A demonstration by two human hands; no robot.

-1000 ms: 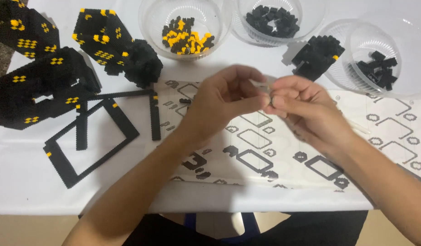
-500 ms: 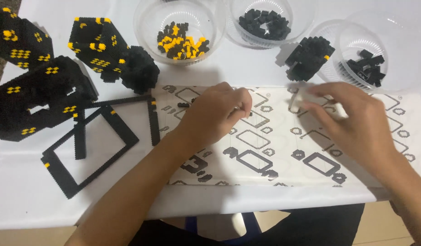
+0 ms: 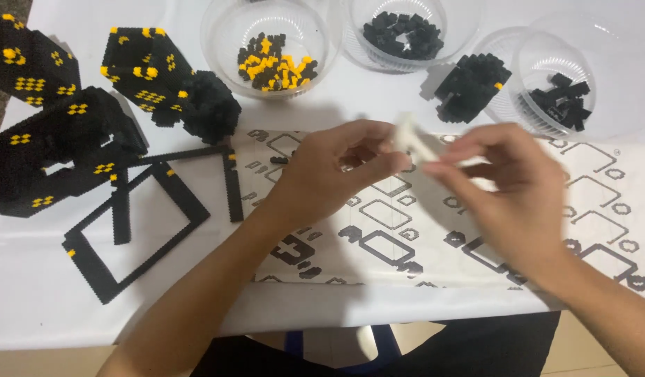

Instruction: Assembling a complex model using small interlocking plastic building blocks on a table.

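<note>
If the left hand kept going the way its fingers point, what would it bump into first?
Probably the small white piece at its fingertips, then the right hand just beyond. The left hand points right; depth is hard to judge.

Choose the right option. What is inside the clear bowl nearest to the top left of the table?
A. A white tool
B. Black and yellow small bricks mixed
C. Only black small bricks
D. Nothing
B: the clear bowl holds a heap of black and yellow small bricks, while the next bowl to its right holds only black bricks.
</note>
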